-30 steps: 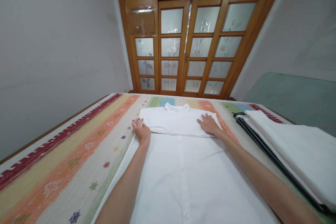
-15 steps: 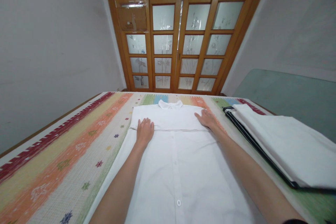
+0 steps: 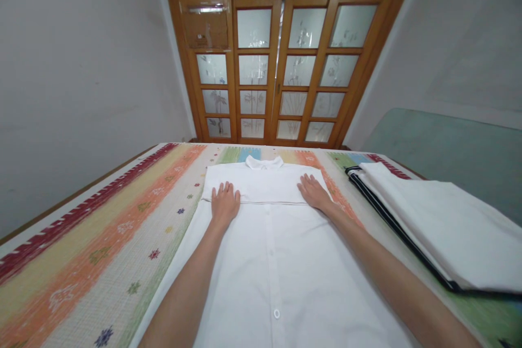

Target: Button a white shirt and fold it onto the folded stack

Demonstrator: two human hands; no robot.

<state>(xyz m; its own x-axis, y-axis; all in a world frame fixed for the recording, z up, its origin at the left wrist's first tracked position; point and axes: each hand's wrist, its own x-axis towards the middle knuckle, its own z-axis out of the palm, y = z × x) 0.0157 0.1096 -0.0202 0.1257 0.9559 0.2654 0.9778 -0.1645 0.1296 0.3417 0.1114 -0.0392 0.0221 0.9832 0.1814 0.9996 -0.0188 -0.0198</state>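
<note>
A white button-up shirt (image 3: 261,261) lies spread out in front of me, its collar (image 3: 264,162) at the far end and its button strip running down the middle. Across its upper part lies a flat white band of cloth with a straight lower edge. My left hand (image 3: 225,204) rests palm down on the left end of this band, fingers spread and pointing away from me. On the right end, my right hand (image 3: 314,191) lies flat in the same way, fingers stretched. Neither hand grips the cloth.
Folded white cloth with black-and-white striped edging (image 3: 444,223) lies on the right. Beneath everything is a striped, patterned cover (image 3: 122,228). A greenish panel (image 3: 448,141) stands at the right, and wooden glazed doors (image 3: 281,65) are beyond the far edge.
My right hand has slid slightly inward and toward me, from the shirt's right shoulder edge onto the band. My left hand has stayed nearly in place.
</note>
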